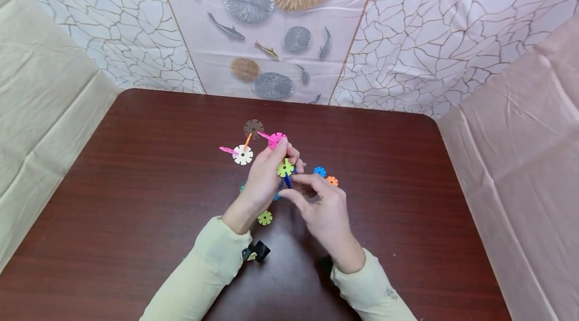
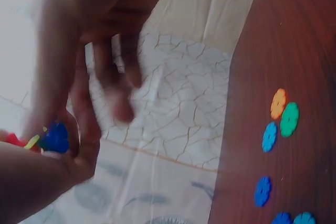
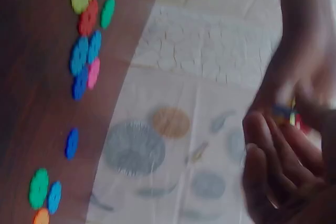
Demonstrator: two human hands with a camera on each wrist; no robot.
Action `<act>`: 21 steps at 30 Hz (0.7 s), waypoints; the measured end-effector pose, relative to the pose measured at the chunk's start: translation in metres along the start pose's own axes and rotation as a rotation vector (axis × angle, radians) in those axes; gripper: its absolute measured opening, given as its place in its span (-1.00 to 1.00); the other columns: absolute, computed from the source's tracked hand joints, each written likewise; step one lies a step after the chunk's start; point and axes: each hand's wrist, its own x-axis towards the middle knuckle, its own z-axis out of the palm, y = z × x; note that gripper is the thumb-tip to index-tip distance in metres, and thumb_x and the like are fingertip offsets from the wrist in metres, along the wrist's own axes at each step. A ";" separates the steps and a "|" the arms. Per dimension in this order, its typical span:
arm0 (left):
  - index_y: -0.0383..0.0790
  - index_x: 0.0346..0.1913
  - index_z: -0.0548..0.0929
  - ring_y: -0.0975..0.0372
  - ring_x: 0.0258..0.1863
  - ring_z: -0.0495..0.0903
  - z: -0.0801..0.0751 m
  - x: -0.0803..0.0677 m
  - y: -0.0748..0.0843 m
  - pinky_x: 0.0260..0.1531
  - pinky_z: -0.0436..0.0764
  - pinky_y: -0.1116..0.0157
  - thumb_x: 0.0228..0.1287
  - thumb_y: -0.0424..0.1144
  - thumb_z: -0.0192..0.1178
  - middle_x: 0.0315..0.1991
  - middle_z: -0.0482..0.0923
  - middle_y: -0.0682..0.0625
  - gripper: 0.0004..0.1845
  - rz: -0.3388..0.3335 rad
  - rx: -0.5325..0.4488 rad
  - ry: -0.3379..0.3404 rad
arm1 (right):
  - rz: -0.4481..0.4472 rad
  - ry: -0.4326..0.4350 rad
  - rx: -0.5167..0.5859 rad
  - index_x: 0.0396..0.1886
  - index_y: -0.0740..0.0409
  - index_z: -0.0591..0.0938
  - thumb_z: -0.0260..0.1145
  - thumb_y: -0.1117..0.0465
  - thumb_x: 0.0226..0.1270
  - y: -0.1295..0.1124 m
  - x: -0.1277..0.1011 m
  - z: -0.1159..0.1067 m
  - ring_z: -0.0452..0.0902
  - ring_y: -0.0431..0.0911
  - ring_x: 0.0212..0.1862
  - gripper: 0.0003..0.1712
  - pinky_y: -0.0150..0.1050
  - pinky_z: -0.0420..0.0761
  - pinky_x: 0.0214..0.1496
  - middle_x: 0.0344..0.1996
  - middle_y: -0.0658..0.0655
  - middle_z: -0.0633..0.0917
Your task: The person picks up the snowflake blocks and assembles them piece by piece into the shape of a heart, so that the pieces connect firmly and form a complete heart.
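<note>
My left hand [image 1: 284, 159] holds up a cluster of slotted plastic discs above the dark wooden table [image 1: 135, 185]. The cluster has a pink disc [image 1: 277, 140], a white disc [image 1: 243, 154], a brown disc [image 1: 253, 128] and a yellow-green disc [image 1: 285, 168]. My right hand [image 1: 293, 185] meets it from the right, its thumb and forefinger pinching a blue disc [image 1: 287, 181] at the cluster's lower end. The left wrist view shows that blue disc [image 2: 54, 137] among blurred fingers. In the right wrist view my right hand's fingers [image 3: 273, 166] curl below the coloured pieces [image 3: 286, 113].
Loose discs lie on the table near the hands: a blue one [image 1: 319, 171], an orange one [image 1: 331, 181] and a yellow-green one [image 1: 265, 218]. Several more show in the wrist views [image 2: 278, 103] [image 3: 86, 40]. Patterned cloth walls [image 1: 407, 34] surround the table.
</note>
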 end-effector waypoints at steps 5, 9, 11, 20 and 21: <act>-0.27 -0.19 0.42 0.13 -0.34 0.57 -0.013 -0.002 0.006 0.07 0.51 0.18 0.55 -0.06 -0.12 -0.40 0.39 -0.08 -0.69 0.008 0.007 -0.023 | 0.284 -0.211 -0.168 -0.17 -0.01 0.71 0.43 -0.07 0.18 0.023 0.008 -0.025 0.57 -0.27 -0.44 -0.68 -0.30 0.62 -0.40 -0.43 -0.14 0.68; -0.21 -0.01 0.36 0.15 -0.36 0.56 -0.020 -0.005 0.008 -0.03 0.57 0.19 0.55 -0.19 -0.14 -0.37 0.39 -0.08 -0.83 0.016 -0.031 -0.074 | 0.426 -0.430 -0.458 -0.01 0.10 0.64 0.43 -0.05 0.21 0.050 0.012 -0.034 0.56 -0.19 -0.37 -0.55 -0.20 0.57 -0.38 -0.38 -0.05 0.65; -0.17 0.03 0.31 0.16 -0.38 0.54 -0.021 -0.005 0.006 -0.13 0.61 0.24 0.55 -0.21 -0.13 -0.37 0.38 -0.08 -0.85 0.022 -0.038 -0.094 | 0.460 -0.524 -0.543 0.03 0.14 0.60 0.46 -0.02 0.19 0.062 0.010 -0.032 0.54 -0.14 -0.33 -0.51 -0.15 0.56 -0.37 -0.35 0.03 0.62; -0.29 0.13 0.47 0.19 -0.42 0.52 -0.022 -0.003 0.000 -0.38 0.59 0.34 0.51 -0.11 -0.01 -0.30 0.46 -0.09 -0.66 0.039 0.019 -0.063 | 0.408 -0.587 -0.705 -0.01 0.11 0.66 0.48 0.02 0.17 0.088 0.004 -0.018 0.50 -0.01 -0.30 -0.56 -0.05 0.59 -0.43 -0.38 0.08 0.50; -0.29 0.14 0.48 0.19 -0.42 0.52 -0.021 -0.003 0.000 -0.38 0.60 0.34 0.51 -0.11 0.00 -0.31 0.47 -0.09 -0.65 0.041 0.029 -0.061 | 0.406 -0.581 -0.709 -0.03 0.10 0.67 0.48 0.04 0.17 0.088 0.004 -0.018 0.51 0.00 -0.30 -0.60 -0.05 0.60 -0.43 -0.38 0.08 0.50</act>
